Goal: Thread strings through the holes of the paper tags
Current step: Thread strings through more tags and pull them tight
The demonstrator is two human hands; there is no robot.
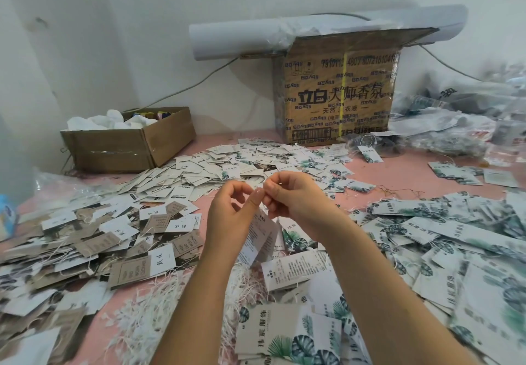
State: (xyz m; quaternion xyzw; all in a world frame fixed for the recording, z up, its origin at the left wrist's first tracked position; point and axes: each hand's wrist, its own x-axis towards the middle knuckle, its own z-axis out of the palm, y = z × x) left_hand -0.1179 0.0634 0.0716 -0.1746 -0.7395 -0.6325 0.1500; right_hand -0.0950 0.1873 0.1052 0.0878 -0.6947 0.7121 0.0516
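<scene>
While fingers (257,197) pinch hanging tags (258,238), loose tags (170,184) and boxes (338,94) surround them.

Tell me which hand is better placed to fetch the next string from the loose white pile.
Probably the left hand: the string pile lies beneath and left of its forearm, while the right hand would have to cross the tag both pinch.

Two hands (227,213) (296,196), two cardboard boxes (128,148) (338,94), one paper roll (227,37), paper tags (170,182) too many to count, strings (136,324) likewise.
</scene>
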